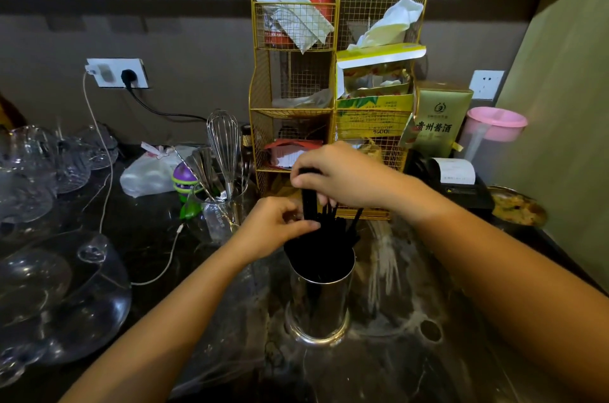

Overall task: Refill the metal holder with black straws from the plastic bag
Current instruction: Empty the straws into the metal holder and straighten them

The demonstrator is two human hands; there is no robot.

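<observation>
My right hand grips a bunch of black straws from above, fingers closed around their tops. My left hand pinches them at nine o'clock. The straws stand in the metal holder, upright on the dark tabletop.

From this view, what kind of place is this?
Probably a drinks counter in a cafe or bar. Cues: a metal holder packed with black straws, upturned glassware on the left, and a receipt printer beside a gold wire rack of supplies.
</observation>
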